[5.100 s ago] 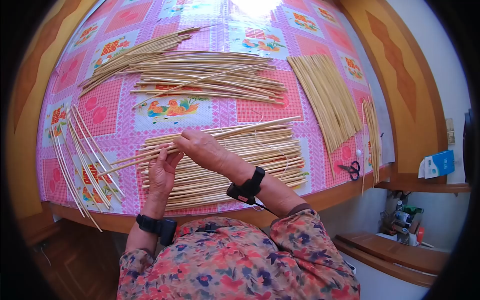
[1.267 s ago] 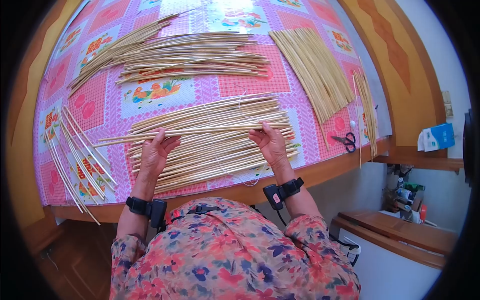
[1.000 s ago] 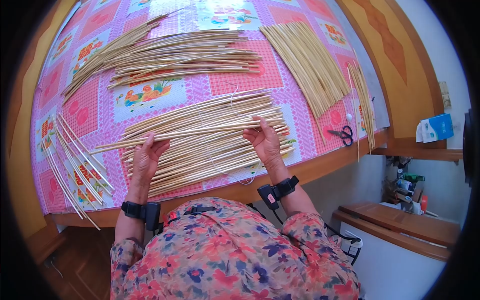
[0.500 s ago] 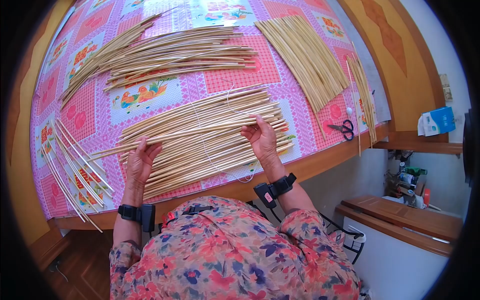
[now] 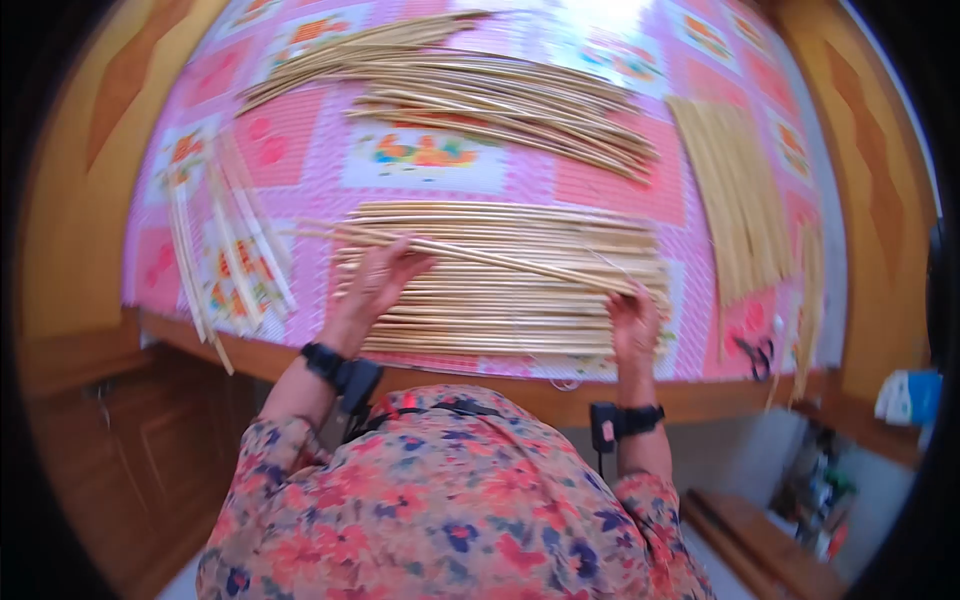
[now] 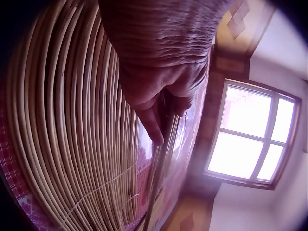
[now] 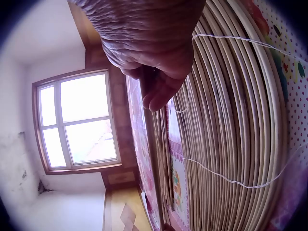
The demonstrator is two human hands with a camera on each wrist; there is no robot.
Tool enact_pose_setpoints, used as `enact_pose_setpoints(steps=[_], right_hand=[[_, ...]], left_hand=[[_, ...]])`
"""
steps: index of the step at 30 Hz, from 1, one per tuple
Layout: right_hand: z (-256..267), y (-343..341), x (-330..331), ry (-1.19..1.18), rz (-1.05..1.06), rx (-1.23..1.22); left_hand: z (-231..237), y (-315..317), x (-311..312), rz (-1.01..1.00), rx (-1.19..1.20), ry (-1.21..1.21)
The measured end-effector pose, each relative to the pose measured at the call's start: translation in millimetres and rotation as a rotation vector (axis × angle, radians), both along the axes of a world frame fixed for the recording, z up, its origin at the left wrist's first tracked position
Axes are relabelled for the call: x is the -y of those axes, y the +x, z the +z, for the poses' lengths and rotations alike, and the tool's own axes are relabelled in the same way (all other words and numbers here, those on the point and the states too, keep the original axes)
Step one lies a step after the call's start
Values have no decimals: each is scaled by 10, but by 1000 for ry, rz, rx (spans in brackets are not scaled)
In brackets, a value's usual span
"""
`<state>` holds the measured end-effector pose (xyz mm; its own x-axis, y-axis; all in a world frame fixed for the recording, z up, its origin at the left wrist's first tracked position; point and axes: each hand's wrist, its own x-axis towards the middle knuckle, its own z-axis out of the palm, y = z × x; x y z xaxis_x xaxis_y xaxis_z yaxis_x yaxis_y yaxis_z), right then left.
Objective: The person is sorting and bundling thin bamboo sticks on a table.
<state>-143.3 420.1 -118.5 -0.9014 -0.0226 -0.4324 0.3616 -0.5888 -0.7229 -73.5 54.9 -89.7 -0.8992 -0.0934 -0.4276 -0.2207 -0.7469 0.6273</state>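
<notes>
The left hand (image 5: 378,280) pinches a few long thin sticks (image 5: 500,262) toward their left part, and the right hand (image 5: 634,318) pinches them near their right end. Both hands hold them slanting over a wide row of parallel sticks (image 5: 480,325). In the left wrist view the left hand (image 6: 161,72) has thumb and fingers round the held sticks. The right wrist view shows the right hand (image 7: 149,53) gripping them too, with white string (image 7: 236,180) across the row beside it.
Behind lies a loose pile of sticks (image 5: 500,95). Thin pale sticks (image 5: 235,255) are at the left. A flat bundle (image 5: 735,205), scissors (image 5: 755,357) and narrow sticks (image 5: 808,300) lie on the right. The patterned cloth (image 5: 265,140) covers the table.
The sticks came from a left-side grip by both hands to a hold spread between them. Lately their slant has reversed, the right end now lower. The head view has shifted.
</notes>
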Motion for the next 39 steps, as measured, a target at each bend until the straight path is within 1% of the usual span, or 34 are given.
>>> enact_pose_setpoints(steps=[2,4,7,10,12,16,26,30,32,34,36,37,39], right_hand=[[-37,-8,-64,-44,9,-18],[-15,2,-94,-64,5,14],[2,-11,-133,-77,45,15],[13,-30,-146,-72,37,13],[49,-39,-130,-43,-33,44],[42,-52,-163,-25,7,15],[73,-68,-129,-29,21,21],[219,-65,-4,-21,2,53],[118,-80,-106,-119,33,26],[147,-113,-91,-102,67,23],[96,-130,-113,-63,52,25],[121,-126,-107,-46,21,22],[144,-127,-63,-68,46,28]], left_hand=[[-20,-13,-5,-13,15,-6],[76,-53,-69,11,-12,49],[103,-101,-88,-30,-9,14],[117,-114,-111,-52,-15,4],[146,-112,-128,-66,-34,42],[71,-115,-134,-84,-75,5],[26,-138,-163,-4,-38,26],[1,-135,-152,2,-13,51],[-57,-134,-152,29,-40,51],[-72,-129,-116,-4,-18,23],[-22,-125,-117,5,-30,14],[-23,-124,-117,-25,-32,32],[-28,-130,-96,3,-7,5]])
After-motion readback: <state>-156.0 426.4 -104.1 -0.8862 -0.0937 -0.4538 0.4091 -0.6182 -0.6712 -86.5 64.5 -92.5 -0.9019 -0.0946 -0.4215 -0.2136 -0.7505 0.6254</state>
